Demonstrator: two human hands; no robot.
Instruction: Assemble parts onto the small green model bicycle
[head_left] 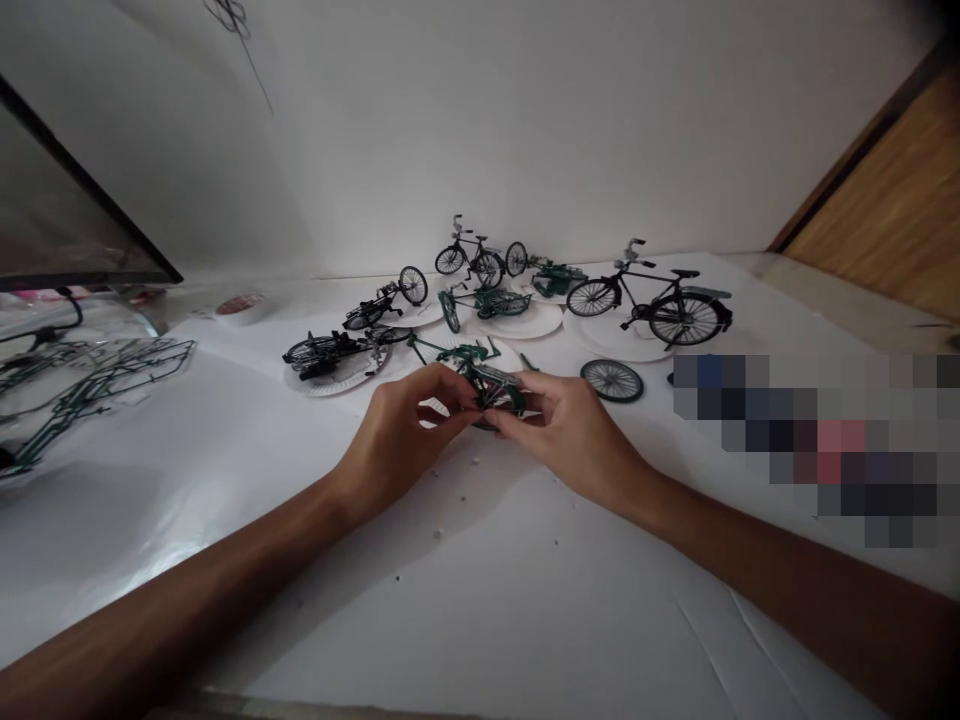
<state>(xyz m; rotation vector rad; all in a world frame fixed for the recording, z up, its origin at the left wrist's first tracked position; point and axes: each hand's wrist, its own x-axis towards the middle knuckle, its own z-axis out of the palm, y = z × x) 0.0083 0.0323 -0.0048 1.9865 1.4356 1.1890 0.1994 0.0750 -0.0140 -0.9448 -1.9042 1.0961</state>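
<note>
Between my two hands is a partly built green model bicycle (495, 385), its wheel end toward me and its frame reaching away to the far left. My left hand (409, 425) pinches it from the left, thumb and fingertips at the wheel and frame. From the right, my right hand (566, 425) grips the same end with thumb and fingers. The fingertips cover much of the small parts there. Just right of my right hand, a loose spoked wheel (612, 381) lies flat on the white table (480, 600).
Finished model bicycles stand at the back (471, 255) and right (652, 300). Paper plates (547, 320) hold green and black bicycle parts. Left are a pile of green frame parts (97, 390), a small bowl (241, 308) and a dark screen (67, 190). A blurred patch covers the right side.
</note>
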